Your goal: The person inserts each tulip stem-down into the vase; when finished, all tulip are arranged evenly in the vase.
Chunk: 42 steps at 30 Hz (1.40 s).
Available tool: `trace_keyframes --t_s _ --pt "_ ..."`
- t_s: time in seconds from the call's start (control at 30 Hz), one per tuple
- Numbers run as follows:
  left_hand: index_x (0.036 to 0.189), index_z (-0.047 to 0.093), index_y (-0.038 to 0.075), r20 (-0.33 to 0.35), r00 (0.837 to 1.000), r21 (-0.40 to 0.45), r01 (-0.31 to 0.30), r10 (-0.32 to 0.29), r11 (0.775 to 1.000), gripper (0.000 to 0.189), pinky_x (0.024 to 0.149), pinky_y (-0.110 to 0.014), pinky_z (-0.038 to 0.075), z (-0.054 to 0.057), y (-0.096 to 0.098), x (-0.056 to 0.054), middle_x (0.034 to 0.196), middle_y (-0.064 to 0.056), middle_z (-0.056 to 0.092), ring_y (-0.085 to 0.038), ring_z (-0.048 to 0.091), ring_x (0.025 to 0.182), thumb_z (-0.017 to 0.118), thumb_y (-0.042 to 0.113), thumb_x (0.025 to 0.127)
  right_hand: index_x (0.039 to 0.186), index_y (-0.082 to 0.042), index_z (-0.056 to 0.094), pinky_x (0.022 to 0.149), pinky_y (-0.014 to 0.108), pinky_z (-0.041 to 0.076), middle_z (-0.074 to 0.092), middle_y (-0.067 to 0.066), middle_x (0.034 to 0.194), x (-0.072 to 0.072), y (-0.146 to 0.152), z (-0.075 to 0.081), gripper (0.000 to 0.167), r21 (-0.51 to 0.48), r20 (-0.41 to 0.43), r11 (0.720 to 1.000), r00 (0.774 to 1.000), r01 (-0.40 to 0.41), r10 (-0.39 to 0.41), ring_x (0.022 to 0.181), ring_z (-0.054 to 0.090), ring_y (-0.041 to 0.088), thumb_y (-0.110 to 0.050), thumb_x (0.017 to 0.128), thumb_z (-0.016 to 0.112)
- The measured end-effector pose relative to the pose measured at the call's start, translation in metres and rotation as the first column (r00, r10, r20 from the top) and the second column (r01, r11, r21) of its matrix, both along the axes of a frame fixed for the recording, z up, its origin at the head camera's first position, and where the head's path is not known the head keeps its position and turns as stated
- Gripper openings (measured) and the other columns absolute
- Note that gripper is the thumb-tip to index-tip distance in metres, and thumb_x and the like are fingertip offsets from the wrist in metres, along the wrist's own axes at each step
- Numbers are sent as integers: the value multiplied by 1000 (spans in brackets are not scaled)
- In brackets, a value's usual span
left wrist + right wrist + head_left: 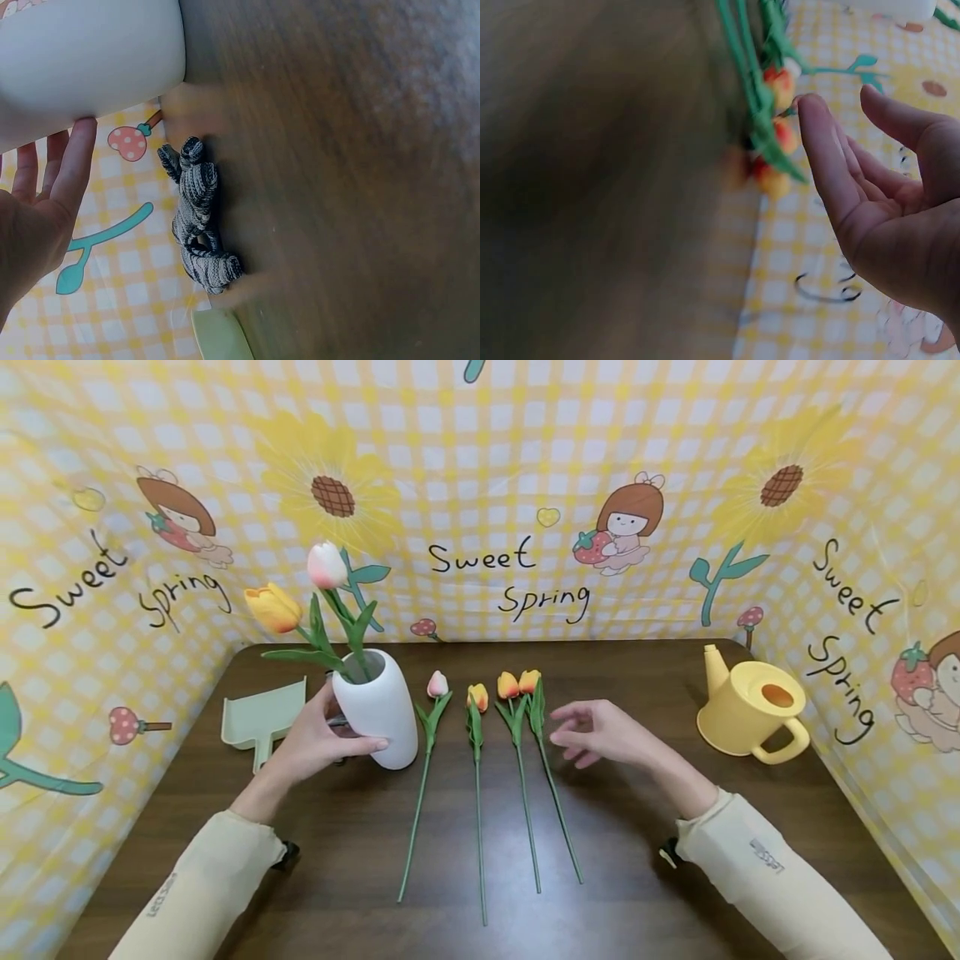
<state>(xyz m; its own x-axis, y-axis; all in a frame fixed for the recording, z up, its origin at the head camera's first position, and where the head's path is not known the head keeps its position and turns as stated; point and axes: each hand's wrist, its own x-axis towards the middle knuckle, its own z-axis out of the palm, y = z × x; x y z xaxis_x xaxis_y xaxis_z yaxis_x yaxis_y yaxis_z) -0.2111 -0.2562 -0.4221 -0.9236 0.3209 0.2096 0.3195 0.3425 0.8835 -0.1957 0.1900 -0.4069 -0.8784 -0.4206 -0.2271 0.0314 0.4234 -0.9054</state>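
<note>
In the head view my left hand [307, 739] grips a white vase [382, 714], thumb across its front and fingers at its far side. The vase leans slightly left. A yellow-orange tulip [273, 608] and a pink-white tulip [327, 567] stand in it. On the table lie a pink tulip [438, 685] and three orange-yellow tulips, one of them the rightmost tulip [530, 682]. Just right of that one, my right hand [600, 731] hovers with loosely bent fingers, holding nothing. The right wrist view shows its thumb and fingers apart, near blurred tulip heads [771, 176].
A pale green dustpan [262, 714] lies left of the vase. Beside it is a black-and-white knitted bundle [199, 217], mostly hidden in the head view. A yellow watering can [750, 710] stands at the right. Patterned cloth walls [480, 468] border the brown table [645, 877].
</note>
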Motion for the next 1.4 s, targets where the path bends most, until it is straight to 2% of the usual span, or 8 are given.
trace_keyframes --t_s 0.27,0.43,0.6,0.73,0.83,1.13,1.4 --pt "150 41 22 13 1000 38 12 -12 999 93 81 -33 59 -4 11 -4 132 -9 59 -25 61 111 93 11 74 140 11 48 70 44 61 69 18 106 4 30 -25 59 43 163 997 985 -67 59 86 70 30 -21 96 73" --pt "149 41 23 34 999 31 6 -8 999 92 82 -34 58 -5 13 -5 132 -8 58 -26 59 113 93 12 74 131 10 55 65 42 61 69 15 94 7 26 -39 55 56 204 998 979 -5 -6 75 70 25 -22 93 77" --pt "149 40 25 36 999 24 5 -6 1000 93 83 -34 58 -2 12 -5 133 -7 57 -27 59 113 93 13 73 113 3 65 57 39 60 69 13 84 11 7 -42 43 124 193 991 979 48 -71 63 70 22 -29 89 81" --pt "149 40 25 24 1000 14 0 0 1000 94 82 -32 58 1 9 -4 133 -6 57 -27 59 112 93 12 73 97 -2 69 54 38 59 68 12 76 13 -9 -41 35 179 160 983 985 30 -59 57 68 21 -33 87 82" --pt "148 41 26 26 1000 9 -9 9 1000 93 80 -32 58 2 7 -3 131 -5 58 -27 59 111 93 12 73 90 -3 68 52 38 59 66 11 73 13 -18 -41 30 210 139 977 988 31 -61 54 67 20 -31 89 81" --pt "148 41 24 10 1000 -12 -23 23 1000 92 79 -31 59 4 0 -1 130 -7 58 -25 60 109 93 11 74 88 -4 64 50 36 58 65 12 73 11 -26 -42 24 232 139 972 987 42 -76 53 66 20 -24 94 76" --pt "146 43 27 11 1000 -1 -16 16 1000 90 80 -32 59 -3 0 -2 130 -3 58 -27 60 110 94 12 73 88 -4 64 50 36 58 63 12 75 16 -25 -42 22 235 139 971 987 47 -81 53 65 19 -22 93 76"
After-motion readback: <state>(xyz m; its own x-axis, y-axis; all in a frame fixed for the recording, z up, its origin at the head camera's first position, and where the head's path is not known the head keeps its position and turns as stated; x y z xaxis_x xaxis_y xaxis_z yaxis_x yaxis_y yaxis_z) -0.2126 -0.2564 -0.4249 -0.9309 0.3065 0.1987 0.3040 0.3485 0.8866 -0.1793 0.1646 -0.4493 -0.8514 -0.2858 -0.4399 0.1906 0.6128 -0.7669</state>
